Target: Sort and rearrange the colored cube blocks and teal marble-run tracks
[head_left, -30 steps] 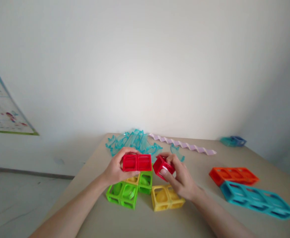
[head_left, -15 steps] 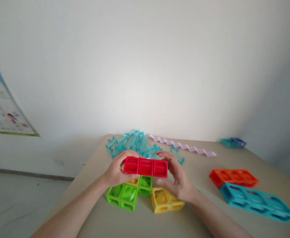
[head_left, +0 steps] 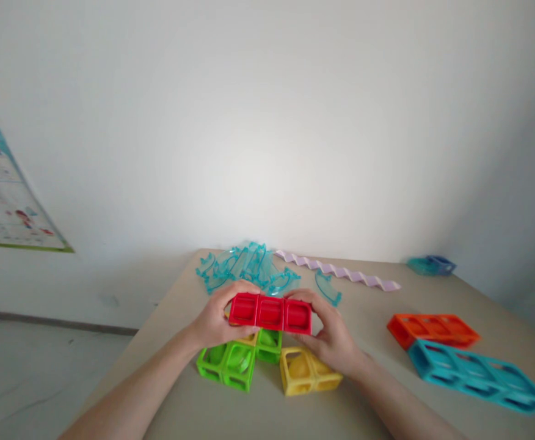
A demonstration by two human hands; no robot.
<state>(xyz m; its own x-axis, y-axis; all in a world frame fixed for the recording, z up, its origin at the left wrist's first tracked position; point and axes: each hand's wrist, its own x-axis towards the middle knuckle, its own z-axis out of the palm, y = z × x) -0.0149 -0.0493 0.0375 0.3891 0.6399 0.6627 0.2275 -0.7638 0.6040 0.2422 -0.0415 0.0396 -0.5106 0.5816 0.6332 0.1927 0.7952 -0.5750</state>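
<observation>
A red block of three joined hollow cubes (head_left: 270,313) is held level above the table, between my two hands. My left hand (head_left: 224,315) grips its left end, thumb below and fingers above. Around its right end my right hand (head_left: 325,327) is closed in the same way. Beneath it lie a green block piece (head_left: 226,365) with two cubes showing and another green cube (head_left: 268,345). A bit of yellow block (head_left: 249,339) shows by my left fingers, mostly hidden. The yellow block piece (head_left: 299,370) sits below my right hand.
Clear blue track pieces (head_left: 249,266) are heaped at the table's back left, near the wall. A lilac zigzag strip (head_left: 336,269) lies beside them. At right are an orange block (head_left: 432,327) and a teal block (head_left: 478,373); blue pieces (head_left: 432,264) lie in the far corner.
My right hand has closed from an open curve onto the right end of the red block. The block has dropped slightly, with my left hand still on it.
</observation>
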